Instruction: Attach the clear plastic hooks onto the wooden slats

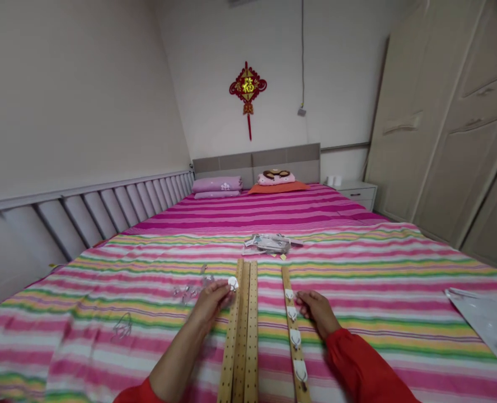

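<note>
My left hand (212, 299) pinches a small white hook (233, 283) between thumb and fingertips, beside the far end of three wooden strips with holes (243, 330) lying side by side. My right hand (316, 309) has its fingers curled together at the right edge of a separate wooden strip (286, 277); what is between the fingertips, if anything, is hidden. Several white hooks (295, 338) sit in a row along that strip, and the farthest one is close to my right fingertips.
Small clear pieces (187, 292) and a crumpled clear scrap (122, 326) lie to the left on the striped sheet (156, 358). Beyond the strips is a plastic packet (269, 244). Another clear package (486, 319) lies at right. A rail (106, 207) borders the bed's left side.
</note>
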Demonstrator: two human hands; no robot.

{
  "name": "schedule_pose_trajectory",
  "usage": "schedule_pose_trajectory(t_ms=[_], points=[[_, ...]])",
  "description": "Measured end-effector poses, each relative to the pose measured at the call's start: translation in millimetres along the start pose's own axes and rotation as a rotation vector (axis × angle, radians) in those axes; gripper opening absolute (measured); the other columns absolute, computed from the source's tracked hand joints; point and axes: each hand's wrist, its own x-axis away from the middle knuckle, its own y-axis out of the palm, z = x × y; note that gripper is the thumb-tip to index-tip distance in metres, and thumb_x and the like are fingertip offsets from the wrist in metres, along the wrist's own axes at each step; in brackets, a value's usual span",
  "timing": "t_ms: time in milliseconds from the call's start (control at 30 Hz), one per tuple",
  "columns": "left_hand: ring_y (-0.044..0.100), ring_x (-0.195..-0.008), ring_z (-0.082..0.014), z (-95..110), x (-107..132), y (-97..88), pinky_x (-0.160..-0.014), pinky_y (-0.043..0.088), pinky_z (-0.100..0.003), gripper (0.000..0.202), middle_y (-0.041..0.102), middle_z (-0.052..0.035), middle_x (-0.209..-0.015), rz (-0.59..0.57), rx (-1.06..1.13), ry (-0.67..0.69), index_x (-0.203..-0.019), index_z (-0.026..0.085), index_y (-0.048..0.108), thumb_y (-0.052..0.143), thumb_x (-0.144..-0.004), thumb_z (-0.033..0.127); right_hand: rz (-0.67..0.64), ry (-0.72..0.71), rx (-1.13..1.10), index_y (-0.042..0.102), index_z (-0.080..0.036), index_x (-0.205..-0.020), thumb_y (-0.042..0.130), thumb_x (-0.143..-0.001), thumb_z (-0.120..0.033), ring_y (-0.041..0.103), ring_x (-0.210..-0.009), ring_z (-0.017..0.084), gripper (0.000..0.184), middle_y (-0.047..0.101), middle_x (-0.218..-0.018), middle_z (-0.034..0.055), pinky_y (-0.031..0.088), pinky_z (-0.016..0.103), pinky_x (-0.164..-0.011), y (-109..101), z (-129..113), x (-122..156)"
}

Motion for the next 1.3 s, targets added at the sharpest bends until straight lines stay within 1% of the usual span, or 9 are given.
schedule_pose_trajectory(t_ms=[133, 233, 333, 533, 700, 867, 1033, 1133, 1300], points=[[0.062, -0.065, -0.0137, -8.5, 8.8, 33.7, -0.063, 0.048, -0.024, 0.024, 0.066, -0.0019, -0.069, -0.052, -0.265, 0.283, -0.076, 0.015, 0.065, 0.072, -0.061, 0.032, -0.071, -0.03, 0.003, 0.056, -0.017, -0.055, 0.069, -0.063, -0.042, 0.039, -0.033, 0.005, 0.03, 0.053, -0.043, -0.0046, 0.029, 0.019, -0.034, 13.5, -19.5, 14.3], [0.062, -0.07, -0.0168, -11.6, 18.5, 58.1, -0.067, 0.047, -0.027, 0.018, 0.066, -0.0021, -0.072, -0.003, -0.587, 0.512, -0.082, 0.018, 0.066, 0.062, -0.068, 0.028, -0.174, -0.026, 0.025, 0.059, -0.016, -0.059, 0.072, -0.061, -0.045, 0.043, -0.034, 0.007, 0.031, 0.054, -0.042, -0.0043, 0.033, 0.021, -0.036, 26.5, -36.1, 26.6], [0.062, -0.073, -0.0174, -16.1, 25.4, 80.3, -0.07, 0.045, -0.028, 0.032, 0.066, -0.0007, -0.073, 0.022, -0.809, 0.604, -0.1, 0.02, 0.064, 0.057, -0.069, 0.019, -0.27, -0.053, 0.076, 0.064, -0.016, -0.07, 0.076, -0.058, -0.042, 0.05, -0.041, 0.009, 0.031, 0.059, -0.05, -0.0036, 0.039, 0.021, -0.042, 37.2, -46.2, 36.4], [0.062, -0.062, -0.0148, -29.0, 19.8, 108.3, -0.062, 0.045, -0.024, 0.049, 0.065, 0.0015, -0.064, -0.055, -0.775, 0.44, -0.112, 0.015, 0.057, 0.058, -0.063, 0.014, -0.218, -0.136, 0.036, 0.062, -0.018, -0.071, 0.086, -0.041, -0.032, 0.059, -0.058, 0.012, 0.04, 0.066, -0.07, -0.0008, 0.047, 0.024, -0.055, 41.3, -37.1, 36.4], [0.061, -0.059, -0.0132, -30.2, 20.4, 117.1, -0.06, 0.045, -0.022, 0.048, 0.063, 0.0027, -0.062, -0.108, -0.745, 0.412, -0.108, 0.015, 0.059, 0.059, -0.06, 0.009, -0.167, -0.143, -0.036, 0.058, -0.019, -0.071, 0.083, -0.044, -0.026, 0.057, -0.054, 0.011, 0.037, 0.061, -0.062, -0.0038, 0.045, 0.021, -0.05, 36.2, -28.9, 32.3], [0.06, -0.058, -0.0125, -27.8, 25.8, 121.9, -0.057, 0.045, -0.022, 0.045, 0.06, 0.0034, -0.061, -0.2, -0.759, 0.407, -0.106, 0.016, 0.061, 0.061, -0.062, 0.012, -0.225, -0.11, -0.078, 0.06, -0.02, -0.083, 0.076, -0.051, -0.025, 0.054, -0.045, 0.01, 0.035, 0.056, -0.055, -0.008, 0.045, 0.022, -0.046, 33.4, -29.1, 31.9], [0.06, -0.062, -0.0111, -32.9, 22.0, 121.6, -0.059, 0.048, -0.023, 0.039, 0.062, -0.0029, -0.087, -0.236, -0.634, 0.449, -0.099, 0.017, 0.064, 0.066, -0.06, 0.018, -0.249, 0.049, -0.181, 0.064, -0.018, -0.089, 0.076, -0.052, -0.023, 0.061, -0.051, 0.011, 0.039, 0.06, -0.058, -0.0063, 0.049, 0.022, -0.05, 25.9, -34.0, 34.9], [0.061, -0.066, -0.0129, -35.5, 19.0, 119.7, -0.063, 0.049, -0.025, 0.038, 0.063, -0.0051, -0.09, -0.214, -0.481, 0.331, -0.092, 0.015, 0.065, 0.071, -0.055, 0.02, -0.257, 0.1, -0.252, 0.065, -0.016, -0.083, 0.079, -0.053, -0.024, 0.064, -0.055, 0.012, 0.034, 0.065, -0.063, -0.0024, 0.05, 0.021, -0.053, 21.0, -35.4, 37.0], [0.061, -0.063, -0.0151, -35.6, 18.8, 119.2, -0.066, 0.047, -0.027, 0.036, 0.065, -0.0025, -0.065, -0.384, -0.241, 0.082, -0.08, 0.012, 0.065, 0.076, -0.052, 0.03, -0.289, 0.085, -0.195, 0.069, -0.015, -0.08, 0.081, -0.055, -0.029, 0.062, -0.053, 0.011, 0.031, 0.068, -0.061, 0.001, 0.048, 0.02, -0.051, 16.9, -32.6, 35.3]])
